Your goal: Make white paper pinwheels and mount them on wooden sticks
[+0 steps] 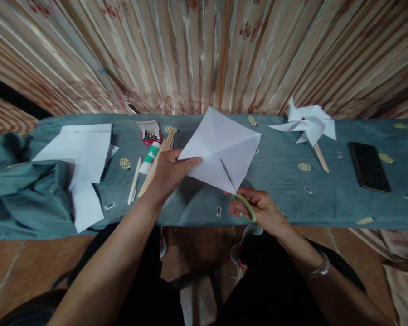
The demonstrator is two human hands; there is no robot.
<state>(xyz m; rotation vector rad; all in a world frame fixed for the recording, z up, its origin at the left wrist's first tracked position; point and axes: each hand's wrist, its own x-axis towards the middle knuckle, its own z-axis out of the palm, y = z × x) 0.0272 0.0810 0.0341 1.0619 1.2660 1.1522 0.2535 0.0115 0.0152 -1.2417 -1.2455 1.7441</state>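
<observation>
My left hand (172, 171) pinches the left corner of a white square sheet of paper (221, 136), thumb on top, holding it above the cloth. Crossing creases run over the sheet. In my right hand (253, 206) is a pair of scissors (247, 209) with light green handles, its fingers in the loops. One dark blade lies over the sheet at its near corner, pointing towards the middle; the other blade is hidden by the paper. Close behind my left hand lie several wooden sticks (168, 144).
A paper pinwheel (311, 124) on sticks and a phone (369, 166) lie to the right. Left are a glue stick (150, 157), a white pen (135, 180), an open box of metal pins (151, 134) and white paper sheets (88, 151). A pleated curtain (204, 54) hangs behind the cloth-covered surface (279, 181).
</observation>
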